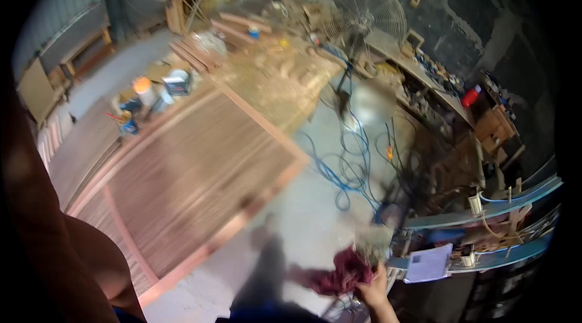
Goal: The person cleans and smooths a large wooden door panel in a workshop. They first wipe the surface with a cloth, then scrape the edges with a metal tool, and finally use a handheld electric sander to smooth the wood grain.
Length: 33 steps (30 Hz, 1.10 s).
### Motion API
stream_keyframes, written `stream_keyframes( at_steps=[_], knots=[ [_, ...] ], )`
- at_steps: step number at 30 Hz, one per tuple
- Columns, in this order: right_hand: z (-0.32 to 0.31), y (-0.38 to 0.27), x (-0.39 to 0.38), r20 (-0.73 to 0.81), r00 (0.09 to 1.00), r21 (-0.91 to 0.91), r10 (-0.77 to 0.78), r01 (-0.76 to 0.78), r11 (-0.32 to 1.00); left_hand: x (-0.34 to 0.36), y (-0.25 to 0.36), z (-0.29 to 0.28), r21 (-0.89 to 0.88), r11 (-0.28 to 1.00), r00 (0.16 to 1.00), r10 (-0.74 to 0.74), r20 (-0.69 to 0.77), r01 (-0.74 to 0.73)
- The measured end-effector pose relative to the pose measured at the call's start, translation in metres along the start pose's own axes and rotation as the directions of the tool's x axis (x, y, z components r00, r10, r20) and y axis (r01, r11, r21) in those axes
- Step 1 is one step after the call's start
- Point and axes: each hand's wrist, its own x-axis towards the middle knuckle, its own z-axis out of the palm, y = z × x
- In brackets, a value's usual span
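At the lower right, my right hand [374,289] is closed on a crumpled dark red cloth [344,271]. A pale grey-green bundle [373,241], too blurred to name, lies just beyond the cloth. My left arm [91,256] rises large and close along the left edge, and its hand does not show. A large wooden panel [194,171] with a reddish frame lies at the left and middle, its surface smeared by motion.
A wood-topped table [273,89] bears boards and scraps beyond the panel. Blue hose [339,177] coils across the floor. A round wire-caged fan [367,16] stands at the back. A blue metal rail [503,198] and a white sheet [427,264] are at the right.
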Motion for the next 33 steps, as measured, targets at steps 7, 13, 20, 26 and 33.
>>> stream_keyframes(
  at_steps=[7,13,20,26,33],
  knots=[
    [0.041,-0.137,0.304,-0.061,0.882,-0.194,-0.467,0.448,0.872,0.17,-0.051,-0.004,0.176,0.98,0.94,0.142,-0.309,-0.091],
    [-0.016,-0.343,0.514,-0.343,0.634,0.054,-0.693,0.75,0.659,0.255,-0.174,0.172,0.058,0.935,0.937,-0.35,-0.017,0.35],
    [0.12,-0.446,0.87,-0.124,0.517,0.016,-0.847,0.855,0.519,0.195,-0.308,0.316,0.326,0.519,0.578,-0.808,-0.113,0.79],
    [0.234,-0.438,1.0,0.174,0.394,0.437,-0.902,0.79,0.429,0.233,-0.337,0.379,0.25,0.128,0.22,-0.896,-0.386,0.96],
    [0.341,-0.342,1.099,0.827,0.307,-0.168,-0.47,0.934,0.315,0.349,-0.414,0.408,0.113,0.132,0.164,-0.922,-0.351,0.985]
  ],
)
